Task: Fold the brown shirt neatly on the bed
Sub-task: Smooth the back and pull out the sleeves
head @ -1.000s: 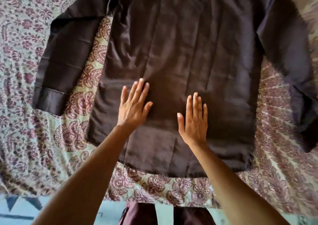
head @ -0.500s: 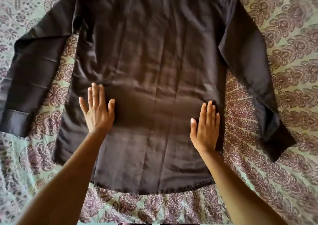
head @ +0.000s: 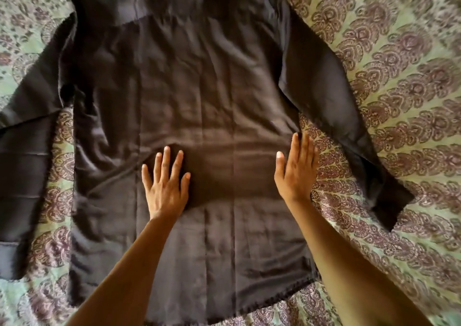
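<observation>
The brown shirt (head: 199, 88) lies spread flat and back-up on the bed, collar at the far side, hem near me. Its left sleeve (head: 22, 176) runs down the left side; its right sleeve (head: 349, 126) angles out to the lower right. My left hand (head: 166, 183) rests palm down on the shirt's lower middle, fingers spread. My right hand (head: 296, 171) lies flat at the shirt's right side edge, fingers together, partly over the bedsheet. Neither hand grips any cloth.
The bed is covered by a green sheet (head: 399, 63) with purple paisley print, which shows all around the shirt. Both my forearms reach in from the bottom edge of the view over the shirt's hem.
My hands slid apart across the shirt's back, the right reaching the right side seam. The view has shifted so more of the collar end and right sleeve shows.
</observation>
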